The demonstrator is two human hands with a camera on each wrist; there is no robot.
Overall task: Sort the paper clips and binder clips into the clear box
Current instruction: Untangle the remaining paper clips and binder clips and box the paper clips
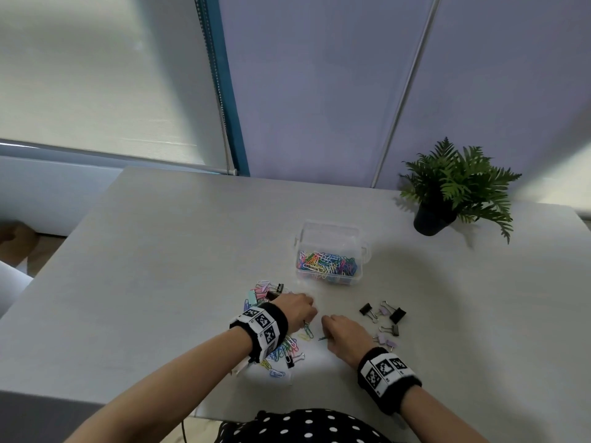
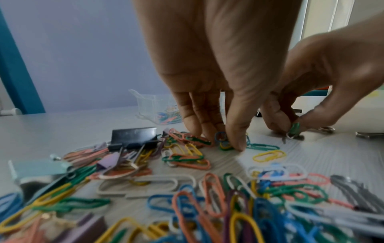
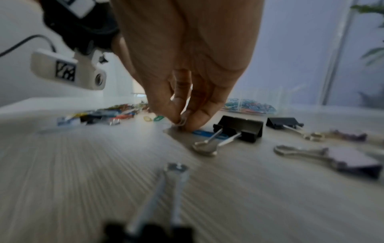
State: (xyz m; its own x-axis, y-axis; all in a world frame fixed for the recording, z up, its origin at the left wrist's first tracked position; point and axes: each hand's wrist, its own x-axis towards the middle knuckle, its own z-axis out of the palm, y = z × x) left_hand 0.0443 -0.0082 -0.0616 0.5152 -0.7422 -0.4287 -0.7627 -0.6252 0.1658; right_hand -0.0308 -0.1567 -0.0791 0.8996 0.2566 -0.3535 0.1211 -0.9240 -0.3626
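Left hand at centre of head view, fingertips down on worktop, pinching small bunch of paper clips against it. Right hand just beside, lower centre, thumb and fingers pinching one clip, green, tilted near upright. Loose clip pile lower centre under left wrist, too many to count, long axes every way. Clear box above the hands, open, one heap of coloured clips inside, long side roughly left-right in frame. Binder clips right of the hands: three black, about four lilac, handles pointing various ways. More binder clips upper left of left hand, count unclear. One potted plant upper right.
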